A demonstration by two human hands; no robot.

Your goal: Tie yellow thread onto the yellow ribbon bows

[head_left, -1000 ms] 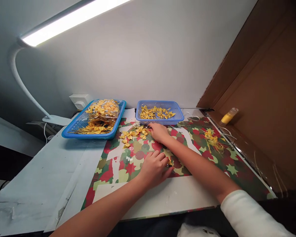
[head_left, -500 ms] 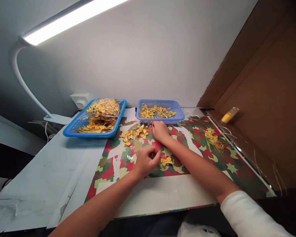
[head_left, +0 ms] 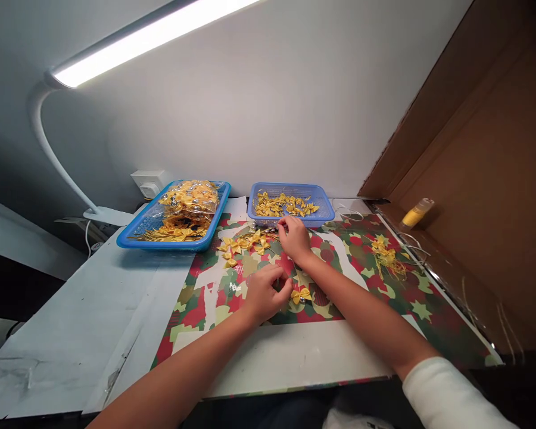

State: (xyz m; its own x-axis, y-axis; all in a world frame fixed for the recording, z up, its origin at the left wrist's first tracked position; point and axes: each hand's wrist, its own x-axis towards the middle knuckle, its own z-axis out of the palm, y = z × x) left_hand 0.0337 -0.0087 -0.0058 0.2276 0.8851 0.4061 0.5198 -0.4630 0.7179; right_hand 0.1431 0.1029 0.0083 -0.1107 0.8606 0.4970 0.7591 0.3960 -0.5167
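Worktop [head_left: 71,316]: pale, spanning the lower frame, a patterned sheet [head_left: 384,333] over its middle and right.
Blue tray [head_left: 170,245]: left of centre, bearing a bagged heap and loose yellow pieces.
Small basket [head_left: 315,220]: upper centre, more yellow bows inside.
Left hand [head_left: 264,293]: centre, grip curled, thumb close to the forefinger; cannot tell whether anything is held.
Right hand [head_left: 295,239]: just in front of the basket, grip narrowed near some stems; its hold cannot be told.
Loose bows [head_left: 239,244]: grouped left of the right hand.
Single bow [head_left: 301,295]: lying just right of the left hand's fingertips.
Bow step: probably picking out a small piece by the basket.
Next move: seems to call for a fine pinch, neighbouring stems undisturbed.
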